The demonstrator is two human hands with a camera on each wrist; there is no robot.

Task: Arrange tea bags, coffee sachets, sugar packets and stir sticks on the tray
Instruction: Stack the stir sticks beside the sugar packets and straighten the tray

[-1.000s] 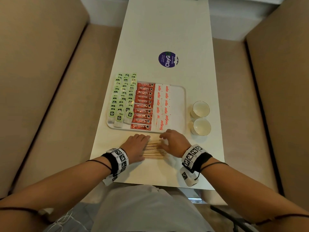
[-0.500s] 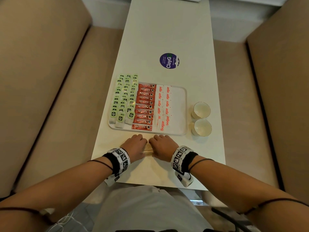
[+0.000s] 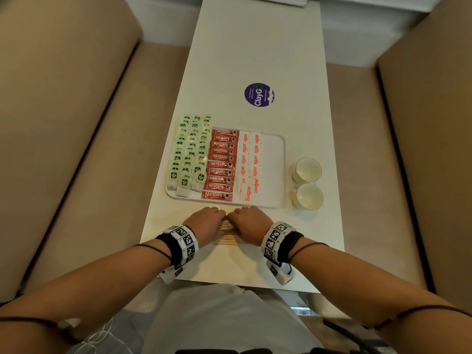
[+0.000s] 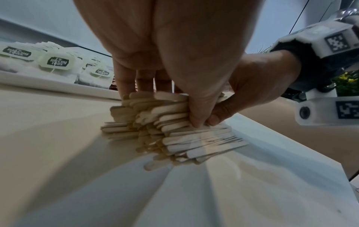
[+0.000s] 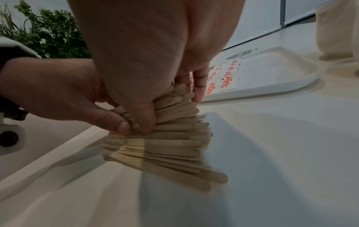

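Note:
A white tray [image 3: 274, 175] holds rows of green-tagged tea bags [image 3: 190, 154], red coffee sachets [image 3: 221, 163] and white sugar packets [image 3: 251, 162]; its right part is bare. In front of the tray lies a heap of wooden stir sticks [image 3: 227, 232]. My left hand [image 3: 208, 223] and right hand [image 3: 251, 223] meet over the heap, and each grips a bundle of the sticks [image 4: 165, 113] [image 5: 174, 106] between thumb and fingers. More loose sticks [image 4: 200, 142] lie flat on the table under the hands.
Two white cups [image 3: 307, 182] stand right of the tray. A purple round sticker [image 3: 259, 94] is on the long white table [image 3: 255, 47] beyond the tray. Beige sofa seats flank the table on both sides. The table's near edge is just behind my wrists.
My right hand slid left across the stick heap until it met the left hand. Both hands have closed on the sticks, gathering them into a bundle.

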